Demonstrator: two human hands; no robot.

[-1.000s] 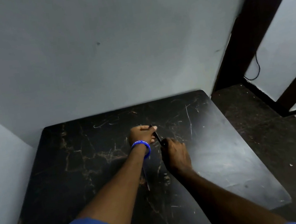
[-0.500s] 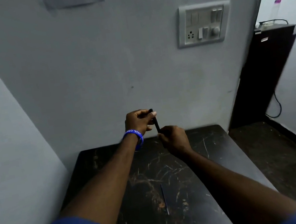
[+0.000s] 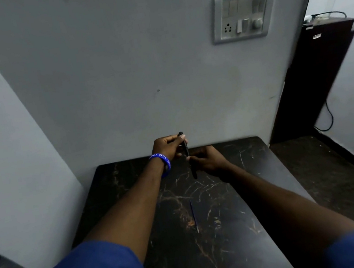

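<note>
Pen in both hands, refill lying out on the table

The pen (image 3: pixel 187 152) is held in the air above the far edge of the table (image 3: pixel 250 191), close to the wall (image 3: pixel 117 85) and nearly upright, its top leaning slightly left. The left hand (image 3: pixel 169 147), with a blue wristband (image 3: pixel 161 162), curls its fingers round the upper half and its thumb lies near the cap end. The right hand (image 3: pixel 208 160) pinches the lower half from the right, and the tip pokes out below its fingers. Both hands are closed on the pen, neither spread flat.

A thin refill (image 3: pixel 194 215) lies alone on the table, well nearer the person and apart from both hands. A switch panel (image 3: pixel 244 14) hangs on the wall above and plays no part.

Judging by the loose refill and the two-handed grip across the barrel, the step in hand is work on the barrel's joint, twisting or pulling the halves. The frame is too dim to show whether the joint is open or closed.

The next move probably calls for a steady left hand while the right turns or draws its half along the pen's axis. If the refill is to go back in, one hand must let go, reach down for it, and feed it straight into the barrel without bending it
</note>
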